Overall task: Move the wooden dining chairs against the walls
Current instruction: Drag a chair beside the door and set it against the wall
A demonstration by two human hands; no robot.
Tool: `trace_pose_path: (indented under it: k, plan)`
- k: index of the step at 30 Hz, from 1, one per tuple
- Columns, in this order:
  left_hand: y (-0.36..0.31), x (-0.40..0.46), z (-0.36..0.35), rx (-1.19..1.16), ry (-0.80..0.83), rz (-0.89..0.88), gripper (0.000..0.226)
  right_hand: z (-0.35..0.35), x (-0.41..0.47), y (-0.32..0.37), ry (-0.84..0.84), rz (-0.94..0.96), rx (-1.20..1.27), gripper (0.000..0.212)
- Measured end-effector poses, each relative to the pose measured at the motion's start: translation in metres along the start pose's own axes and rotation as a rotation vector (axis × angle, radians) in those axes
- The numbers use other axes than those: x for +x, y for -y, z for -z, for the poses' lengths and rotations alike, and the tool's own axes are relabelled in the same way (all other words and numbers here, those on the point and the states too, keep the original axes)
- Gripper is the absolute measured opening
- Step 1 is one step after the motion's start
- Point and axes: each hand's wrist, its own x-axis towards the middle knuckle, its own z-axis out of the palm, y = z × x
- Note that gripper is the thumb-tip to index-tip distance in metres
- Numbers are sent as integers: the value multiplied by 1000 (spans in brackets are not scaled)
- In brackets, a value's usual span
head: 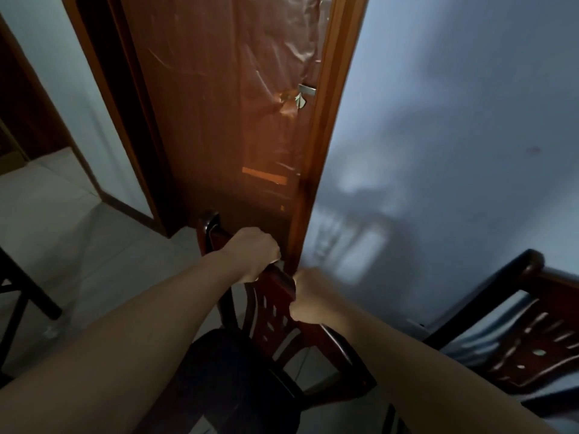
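Note:
A dark red wooden dining chair [272,317] with a carved, pierced backrest and a dark seat stands right in front of me, close to a wooden door. My left hand [255,253] is closed over the top rail of its backrest. My right hand [308,297] grips the same rail further right and lower, blurred by motion. A second chair [532,336] of the same make stands at the lower right, its back against the pale wall [454,120].
The brown door [225,120] with wrinkled plastic film and its frame rise straight ahead. An open doorway lies to the left over pale floor tiles [103,255]. A dark table leg [28,286] stands at the left edge.

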Motion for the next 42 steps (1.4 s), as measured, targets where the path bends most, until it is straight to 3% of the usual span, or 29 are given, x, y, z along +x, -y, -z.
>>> trace_pose_path:
  k: [12,18,31,42]
  plan:
    - [-78,97,65,-109,-170,13,28,100,-17,-114,-107,-44,-228,20]
    - [-105,154,85,-124,-154,60,27,133,1,-178,-167,-25,-233,19]
    - [-97,256,77,-80,-83,140,29,148,65,-240,-353,-33,-191,18]
    - [-77,313,62,-128,-129,8,44,160,110,-263,-305,-171,-171,30]
